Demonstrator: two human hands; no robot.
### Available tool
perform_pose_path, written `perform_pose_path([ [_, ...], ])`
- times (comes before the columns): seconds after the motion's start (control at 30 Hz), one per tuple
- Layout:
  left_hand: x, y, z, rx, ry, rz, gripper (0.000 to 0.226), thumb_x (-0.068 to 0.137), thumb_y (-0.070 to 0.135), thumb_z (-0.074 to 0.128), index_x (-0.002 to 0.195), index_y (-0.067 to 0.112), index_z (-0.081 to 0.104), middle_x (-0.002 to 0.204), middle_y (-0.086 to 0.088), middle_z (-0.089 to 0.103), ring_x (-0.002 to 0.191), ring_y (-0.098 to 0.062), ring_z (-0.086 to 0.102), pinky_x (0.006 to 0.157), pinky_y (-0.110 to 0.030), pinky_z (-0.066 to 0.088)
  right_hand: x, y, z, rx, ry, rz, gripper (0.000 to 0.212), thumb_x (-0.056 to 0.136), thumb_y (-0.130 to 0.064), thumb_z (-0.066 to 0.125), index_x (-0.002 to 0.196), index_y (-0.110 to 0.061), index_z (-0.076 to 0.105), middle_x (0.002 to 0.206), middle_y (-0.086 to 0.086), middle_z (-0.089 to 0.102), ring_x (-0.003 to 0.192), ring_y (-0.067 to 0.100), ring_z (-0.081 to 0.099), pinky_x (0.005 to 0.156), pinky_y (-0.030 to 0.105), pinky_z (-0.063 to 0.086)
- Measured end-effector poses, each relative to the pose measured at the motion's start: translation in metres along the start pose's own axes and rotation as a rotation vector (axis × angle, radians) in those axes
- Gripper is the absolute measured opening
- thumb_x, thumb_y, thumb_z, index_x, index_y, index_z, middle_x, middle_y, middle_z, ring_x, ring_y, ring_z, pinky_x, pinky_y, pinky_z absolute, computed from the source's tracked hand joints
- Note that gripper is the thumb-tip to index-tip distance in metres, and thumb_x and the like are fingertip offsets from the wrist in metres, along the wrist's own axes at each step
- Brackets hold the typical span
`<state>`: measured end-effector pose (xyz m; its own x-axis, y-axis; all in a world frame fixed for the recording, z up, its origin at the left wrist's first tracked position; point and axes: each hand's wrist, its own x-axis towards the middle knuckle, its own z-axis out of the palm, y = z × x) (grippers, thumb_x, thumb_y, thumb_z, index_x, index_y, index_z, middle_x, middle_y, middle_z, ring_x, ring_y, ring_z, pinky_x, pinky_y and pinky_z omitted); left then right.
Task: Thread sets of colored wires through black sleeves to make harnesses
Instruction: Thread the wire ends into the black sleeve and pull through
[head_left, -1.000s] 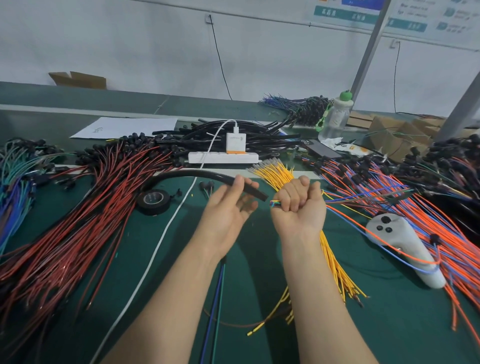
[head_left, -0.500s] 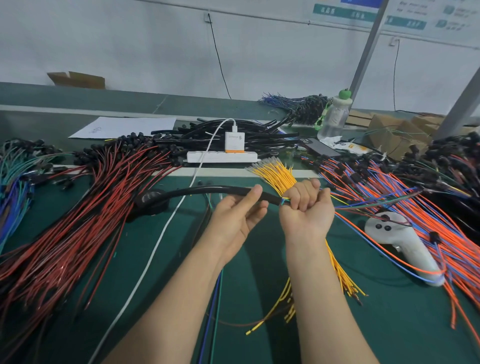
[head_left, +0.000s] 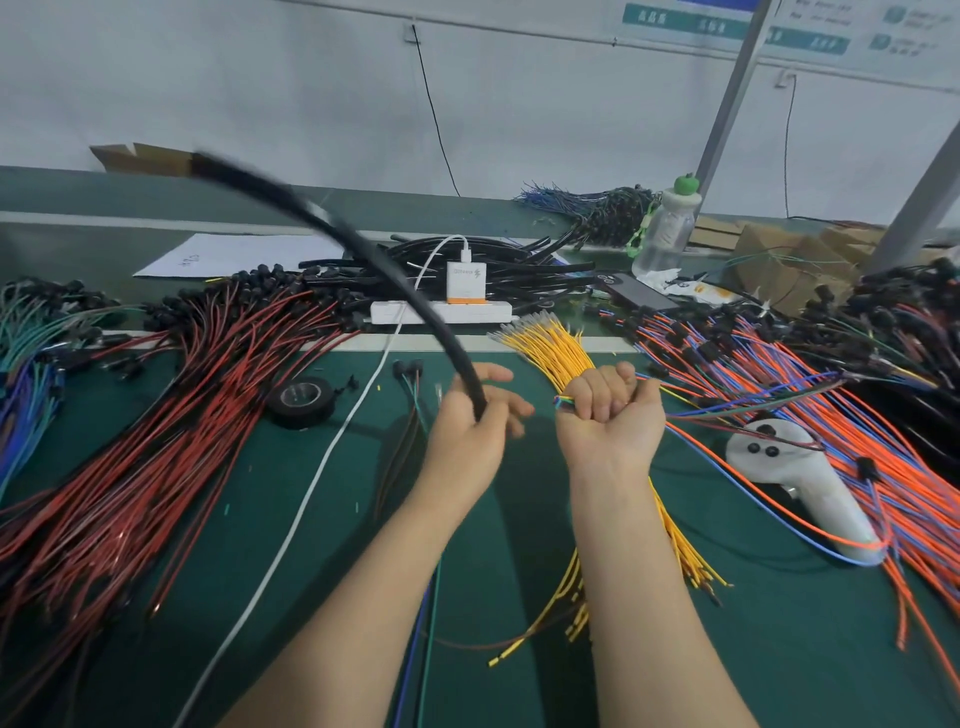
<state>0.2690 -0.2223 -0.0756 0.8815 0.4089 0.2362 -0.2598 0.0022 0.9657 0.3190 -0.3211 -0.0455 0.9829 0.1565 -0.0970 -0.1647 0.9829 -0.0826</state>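
Head view: sleeve and wire set both in hand, not yet joined.
The left hand (head_left: 475, 431) has its grip curled round one end of a long black flexible sleeve (head_left: 395, 280), which rises motion-blurred toward the far left corner of the green bench (head_left: 779, 623). The right hand (head_left: 613, 421) is a tight fist on a small set of coloured wires (head_left: 563, 401), their tips poking out leftward, near the sleeve end but apart from it. By my judgement this harness's threading hasn't begun — and many loose black sleeves (head_left: 519, 270) wait along the far edge.
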Motion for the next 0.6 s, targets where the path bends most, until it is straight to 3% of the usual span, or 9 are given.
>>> perform_pose_path([
  [0.07, -0.0046, -0.0025, 0.0057, 0.182, -0.045, 0.110, 0.033, 0.090, -0.001, 0.046, 0.089, 0.030, 0.056, 0.071, 0.009, 0.063, 0.051, -0.003, 0.048, 0.055, -0.015, 0.040, 0.0009, 0.0013, -0.0008, -0.034, 0.039, -0.016, 0.044, 0.105, -0.030, 0.028, 0.065, -0.014, 0.040, 0.039, -0.007, 0.021, 0.029, 0.008, 0.017, 0.031, 0.018, 0.012],
  [0.13, -0.0071, -0.0035, 0.0092, 0.302, -0.086, 0.197, 0.024, 0.091, 0.013, 0.057, 0.083, 0.035, 0.058, 0.077, 0.008, 0.065, 0.059, -0.002, 0.053, 0.058, -0.011, 0.040, 0.0014, 0.0022, -0.0013, -0.053, 0.071, -0.029, 0.042, 0.104, -0.028, 0.029, 0.065, -0.014, 0.040, 0.040, -0.007, 0.021, 0.029, 0.007, 0.017, 0.030, 0.018, 0.013],
  [0.27, -0.0064, -0.0016, 0.0072, 0.275, -0.093, 0.155, 0.020, 0.087, 0.016, 0.064, 0.082, 0.035, 0.061, 0.085, 0.008, 0.068, 0.078, -0.018, 0.062, 0.071, -0.026, 0.048, 0.0018, 0.0029, -0.0024, -0.104, 0.102, -0.050, 0.045, 0.104, -0.033, 0.030, 0.065, -0.014, 0.041, 0.040, -0.007, 0.022, 0.030, 0.008, 0.017, 0.030, 0.019, 0.014],
  [0.33, -0.0065, -0.0009, 0.0050, 0.260, -0.099, 0.158, 0.024, 0.087, 0.011, 0.062, 0.082, 0.034, 0.060, 0.082, 0.008, 0.067, 0.064, -0.013, 0.059, 0.062, -0.024, 0.049, 0.0025, 0.0037, -0.0034, -0.121, 0.107, -0.050, 0.045, 0.104, -0.034, 0.029, 0.065, -0.014, 0.041, 0.040, -0.007, 0.022, 0.030, 0.008, 0.017, 0.030, 0.019, 0.014],
  [0.43, -0.0088, -0.0003, 0.0044, 0.276, -0.160, 0.187, 0.023, 0.082, 0.009, 0.065, 0.085, 0.031, 0.060, 0.065, 0.017, 0.058, 0.040, -0.004, 0.036, 0.046, -0.009, 0.029, 0.0041, 0.0041, -0.0040, -0.132, 0.108, -0.050, 0.045, 0.104, -0.034, 0.029, 0.065, -0.014, 0.040, 0.039, -0.007, 0.021, 0.029, 0.008, 0.017, 0.031, 0.018, 0.013],
  [0.5, -0.0093, -0.0005, 0.0050, 0.314, -0.175, 0.216, 0.020, 0.081, 0.010, 0.068, 0.086, 0.028, 0.060, 0.060, 0.021, 0.054, 0.038, -0.005, 0.031, 0.044, -0.009, 0.026, 0.0050, 0.0035, -0.0042, -0.147, 0.120, -0.055, 0.045, 0.104, -0.034, 0.029, 0.065, -0.013, 0.039, 0.038, -0.007, 0.021, 0.028, 0.007, 0.017, 0.030, 0.017, 0.013],
  [0.6, -0.0071, 0.0014, 0.0022, 0.415, -0.162, 0.290, 0.009, 0.082, 0.008, 0.068, 0.089, 0.012, 0.065, 0.058, 0.016, 0.050, 0.046, 0.005, 0.042, 0.051, -0.006, 0.032, 0.0047, 0.0043, -0.0051, -0.160, 0.140, -0.017, 0.047, 0.104, -0.036, 0.029, 0.063, -0.014, 0.037, 0.039, -0.007, 0.021, 0.028, 0.008, 0.017, 0.030, 0.017, 0.012],
])
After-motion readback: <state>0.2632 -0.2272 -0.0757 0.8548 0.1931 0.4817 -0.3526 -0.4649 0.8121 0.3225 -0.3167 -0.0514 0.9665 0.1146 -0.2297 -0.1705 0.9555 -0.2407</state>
